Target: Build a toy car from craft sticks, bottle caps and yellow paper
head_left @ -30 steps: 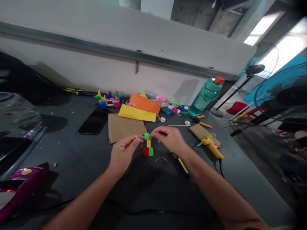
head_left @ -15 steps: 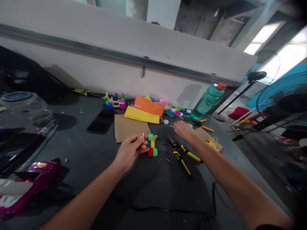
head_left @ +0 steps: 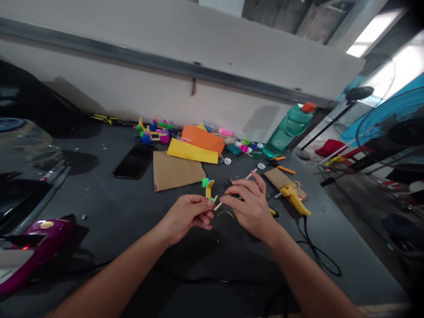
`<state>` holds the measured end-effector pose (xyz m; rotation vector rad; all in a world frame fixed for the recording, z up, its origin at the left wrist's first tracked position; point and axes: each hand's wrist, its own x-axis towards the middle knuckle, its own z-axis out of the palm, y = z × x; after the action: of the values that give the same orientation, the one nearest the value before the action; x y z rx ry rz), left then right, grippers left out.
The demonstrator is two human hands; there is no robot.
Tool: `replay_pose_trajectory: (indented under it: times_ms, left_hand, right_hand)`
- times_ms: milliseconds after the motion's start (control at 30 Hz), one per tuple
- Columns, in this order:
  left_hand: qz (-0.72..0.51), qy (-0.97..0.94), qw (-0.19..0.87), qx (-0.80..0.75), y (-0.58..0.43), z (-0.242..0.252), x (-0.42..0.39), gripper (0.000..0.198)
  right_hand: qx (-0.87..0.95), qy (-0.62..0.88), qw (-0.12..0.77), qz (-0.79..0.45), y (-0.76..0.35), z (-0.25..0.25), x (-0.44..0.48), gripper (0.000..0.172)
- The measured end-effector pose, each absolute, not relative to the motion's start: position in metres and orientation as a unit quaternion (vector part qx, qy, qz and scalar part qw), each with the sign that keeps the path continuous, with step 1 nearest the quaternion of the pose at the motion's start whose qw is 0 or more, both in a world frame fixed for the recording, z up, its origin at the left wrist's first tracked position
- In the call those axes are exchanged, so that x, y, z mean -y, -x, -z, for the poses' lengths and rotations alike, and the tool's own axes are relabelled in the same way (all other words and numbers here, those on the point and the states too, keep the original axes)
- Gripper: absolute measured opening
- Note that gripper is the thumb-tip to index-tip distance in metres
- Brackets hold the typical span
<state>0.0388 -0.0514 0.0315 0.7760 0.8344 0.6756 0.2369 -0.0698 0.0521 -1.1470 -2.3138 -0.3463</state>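
My left hand (head_left: 187, 214) is closed in a pinch on a short bit of stick (head_left: 215, 198). It sits just in front of a small piece made of a yellow strip and a green cap (head_left: 207, 183) standing on the dark table (head_left: 109, 212). My right hand (head_left: 249, 204) is closed on a long thin wooden stick (head_left: 251, 174). That stick's near end reaches the left fingertips. Both hands meet at the middle of the table. A thin yellow wire (head_left: 225, 213) lies between them.
Behind the hands lie brown cardboard (head_left: 175, 171), yellow paper (head_left: 192, 153), orange paper (head_left: 203, 138), a black phone (head_left: 132, 161) and coloured toy parts (head_left: 154, 130). A green bottle (head_left: 286, 130) and a yellow glue gun (head_left: 294, 196) are on the right. A purple object (head_left: 33, 247) lies on the left.
My right hand came back from the far right with the long stick and joined my left hand. My left hand dropped a little, and it now covers the red and green caps.
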Motion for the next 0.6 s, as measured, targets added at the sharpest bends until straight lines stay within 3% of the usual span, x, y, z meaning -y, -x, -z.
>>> replay_pose_trajectory:
  times_ms: [200, 400, 467, 600]
  left_hand:
    - [-0.267, -0.373, 0.792, -0.402, -0.045, -0.026, 0.053, 0.024]
    - [-0.245, -0.458, 0.746, -0.417, -0.04, -0.029, 0.05, 0.02]
    - [-0.25, -0.549, 0.66, -0.448, -0.033, -0.026, 0.044, 0.017]
    - [-0.275, -0.735, 0.342, -0.517, -0.016, -0.016, 0.024, 0.02]
  right_hand:
    - [0.865, 0.402, 0.277, 0.117, -0.24, -0.047, 0.071, 0.027]
    - [0.859, 0.406, 0.31, 0.045, -0.247, -0.039, 0.061, 0.015]
    - [0.846, 0.419, 0.33, 0.013, -0.252, -0.036, 0.048, 0.016]
    - [0.82, 0.455, 0.335, -0.09, -0.257, -0.033, 0.014, 0.021]
